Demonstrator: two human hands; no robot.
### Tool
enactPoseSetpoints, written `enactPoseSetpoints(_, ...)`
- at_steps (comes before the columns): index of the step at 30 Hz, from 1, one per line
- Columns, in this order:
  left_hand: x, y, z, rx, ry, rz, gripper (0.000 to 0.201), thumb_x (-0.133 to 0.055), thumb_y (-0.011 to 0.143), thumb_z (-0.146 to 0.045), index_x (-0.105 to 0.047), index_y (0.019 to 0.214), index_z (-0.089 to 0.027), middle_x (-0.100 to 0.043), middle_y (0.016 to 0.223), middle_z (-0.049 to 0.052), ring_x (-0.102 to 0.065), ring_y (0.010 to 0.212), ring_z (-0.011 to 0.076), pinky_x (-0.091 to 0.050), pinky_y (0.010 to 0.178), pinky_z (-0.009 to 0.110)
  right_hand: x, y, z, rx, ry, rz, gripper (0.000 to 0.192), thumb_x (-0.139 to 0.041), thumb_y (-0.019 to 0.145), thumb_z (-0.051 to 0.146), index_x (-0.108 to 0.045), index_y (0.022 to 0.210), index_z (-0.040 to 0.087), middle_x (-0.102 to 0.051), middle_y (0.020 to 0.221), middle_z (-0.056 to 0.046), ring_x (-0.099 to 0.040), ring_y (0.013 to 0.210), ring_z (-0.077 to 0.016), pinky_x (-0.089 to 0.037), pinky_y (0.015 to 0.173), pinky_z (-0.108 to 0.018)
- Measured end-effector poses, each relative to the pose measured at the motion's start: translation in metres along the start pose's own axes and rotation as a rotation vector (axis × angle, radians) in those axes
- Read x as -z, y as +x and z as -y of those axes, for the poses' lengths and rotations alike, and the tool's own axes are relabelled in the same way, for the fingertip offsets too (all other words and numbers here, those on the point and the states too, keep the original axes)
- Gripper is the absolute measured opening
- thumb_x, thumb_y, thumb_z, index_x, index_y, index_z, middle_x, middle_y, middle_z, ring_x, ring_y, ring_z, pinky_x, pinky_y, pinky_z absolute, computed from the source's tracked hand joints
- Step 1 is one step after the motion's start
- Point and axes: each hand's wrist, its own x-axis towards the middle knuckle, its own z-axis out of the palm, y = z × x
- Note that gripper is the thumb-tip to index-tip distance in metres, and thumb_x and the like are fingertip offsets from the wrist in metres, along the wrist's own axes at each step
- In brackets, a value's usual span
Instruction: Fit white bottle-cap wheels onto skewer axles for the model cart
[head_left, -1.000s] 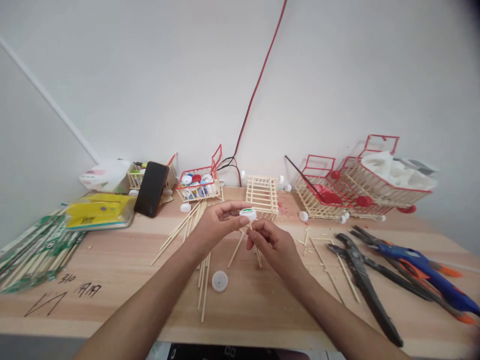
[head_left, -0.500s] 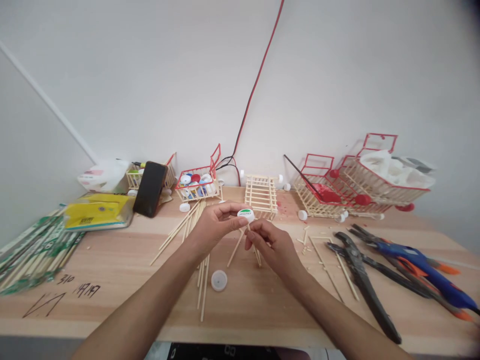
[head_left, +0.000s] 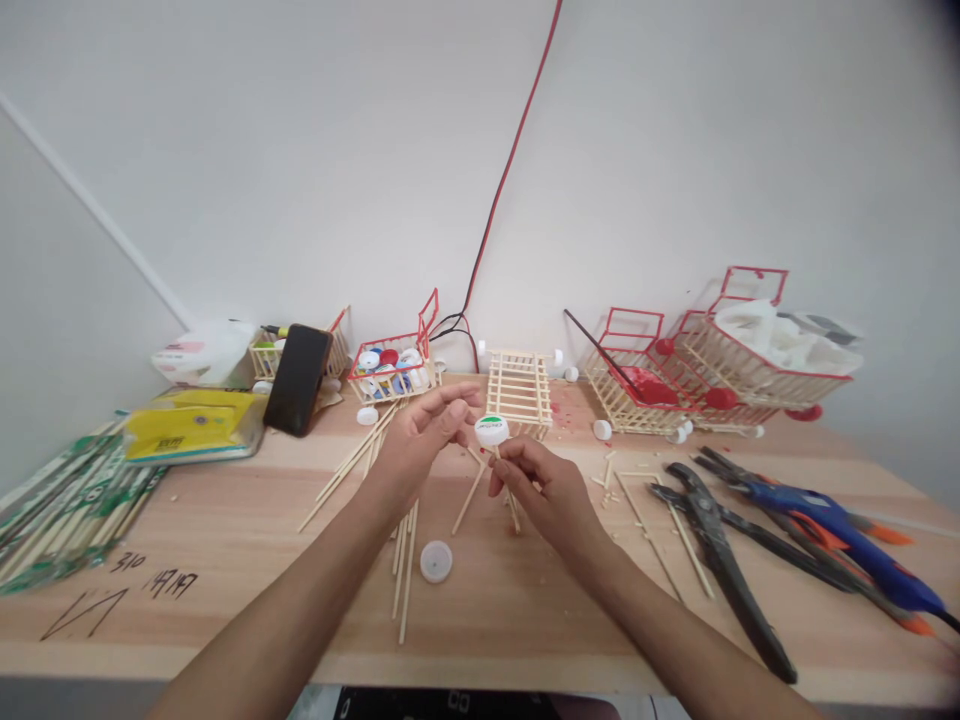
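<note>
Head view: right hand point(head_left: 541, 492) pinches a thin wooden stick point(head_left: 501, 462) between curled fingers, with a white bottle cap point(head_left: 492, 430) sitting on the stick's upper end, above the bench point(head_left: 225, 520). The cap is round, white, with a green mark on its top face; it tilts slightly toward the camera. Left hand point(head_left: 420, 440) hangs just beside the cap, fingers loosely spread and half open, gripping nothing; whether a fingertip touches the cap rim I cannot tell.

Risk, as a judgement: the cap rides on 1 slim stick end, so a tilt or a knock from the left fingers could tip it off. The stick looks frail and could snap under a hard squeeze.

Below the hands lie loose sticks point(head_left: 405, 560) and a second white cap point(head_left: 436, 561) flat on the bench. Behind stands an unpainted stick frame point(head_left: 519, 392). Left of it, a red-rimmed basket of caps point(head_left: 390, 372). Far right, black pliers point(head_left: 720, 560) and a blue glue gun point(head_left: 840, 540).
</note>
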Motion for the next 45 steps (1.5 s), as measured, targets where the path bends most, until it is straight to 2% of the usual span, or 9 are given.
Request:
enactPoseSetpoints(3,0.000,-0.001,-0.003,-0.096,0.127,-0.058,0.032,-0.061,0.082,-0.034,-0.061,0.109,-0.018,-0.062,0.107,0.009,-0.057,0.094,0.0178,-0.047,0.076,0.027,0.000,0.000,0.000,-0.004,0.004,-0.006,0.017,-0.048,0.090,0.033,-0.054,0.080,0.022,-0.064,0.068,0.002,-0.053,0.058,-0.0114,-0.036,0.055,-0.022)
enactPoseSetpoints(10,-0.004,-0.004,-0.008,-0.396,0.441,-0.036,0.021,-0.065,0.079,-0.025,-0.064,0.099,-0.018,-0.060,0.106,0.008,-0.056,0.089,0.0164,-0.046,0.075,0.029,0.002,0.001,0.000,0.000,-0.017,-0.017,0.016,-0.048,0.090,0.034,-0.055,0.082,0.021,-0.064,0.067,0.002,-0.054,0.058,-0.0115,-0.036,0.055,-0.022)
enactPoseSetpoints(13,-0.006,-0.006,-0.010,-0.473,0.554,-0.024,0.018,-0.064,0.080,-0.023,-0.064,0.097,-0.018,-0.062,0.103,0.008,-0.056,0.090,0.0169,-0.045,0.076,0.030,0.002,0.002,0.000,0.003,-0.022,-0.022,0.016,-0.048,0.090,0.033,-0.056,0.084,0.021,-0.065,0.067,0.001,-0.055,0.059,-0.0117,-0.037,0.055,-0.022)
enactPoseSetpoints(20,-0.007,-0.007,-0.013,-0.492,0.584,-0.027,0.016,-0.063,0.081,-0.024,-0.063,0.096,-0.019,-0.063,0.101,0.008,-0.056,0.091,0.0176,-0.046,0.074,0.030,0.001,0.001,-0.001,0.003,-0.018,-0.024,0.016,-0.047,0.090,0.033,-0.055,0.083,0.022,-0.064,0.067,0.002,-0.054,0.058,-0.0114,-0.037,0.055,-0.022)
enactPoseSetpoints(25,-0.005,-0.008,-0.009,-0.409,0.517,-0.076,0.017,-0.060,0.083,-0.027,-0.062,0.099,-0.019,-0.061,0.101,0.007,-0.056,0.085,0.0160,-0.045,0.079,0.031,0.002,0.001,0.000,0.003,-0.013,-0.024,0.016,-0.047,0.090,0.033,-0.055,0.082,0.021,-0.064,0.067,0.001,-0.055,0.059,-0.0117,-0.037,0.055,-0.023)
enactPoseSetpoints(29,-0.004,-0.007,-0.009,-0.367,0.448,-0.099,0.018,-0.056,0.086,-0.028,-0.062,0.101,-0.019,-0.061,0.098,0.007,-0.056,0.091,0.0174,-0.045,0.079,0.030,0.002,0.001,0.000,-0.003,-0.012,-0.025,0.016,-0.048,0.090,0.033,-0.055,0.082,0.022,-0.065,0.067,0.002,-0.055,0.059,-0.0118,-0.037,0.056,-0.023)
enactPoseSetpoints(37,-0.006,-0.008,-0.011,-0.512,0.634,-0.030,0.020,-0.061,0.083,-0.024,-0.064,0.102,-0.020,-0.063,0.101,0.007,-0.056,0.082,0.0150,-0.045,0.076,0.030,0.002,0.000,0.000,0.013,-0.022,-0.027,0.015,-0.048,0.090,0.032,-0.055,0.083,0.021,-0.064,0.067,0.002,-0.055,0.058,-0.0115,-0.037,0.055,-0.022)
enactPoseSetpoints(45,-0.006,-0.008,-0.009,-0.574,0.666,-0.018,0.017,-0.061,0.083,-0.020,-0.063,0.099,-0.020,-0.065,0.096,0.006,-0.057,0.096,0.0184,-0.045,0.085,0.034,0.002,0.000,0.001,0.002,-0.017,-0.020,0.015,-0.047,0.090,0.033,-0.056,0.084,0.021,-0.065,0.066,0.002,-0.055,0.058,-0.0116,-0.037,0.055,-0.022)
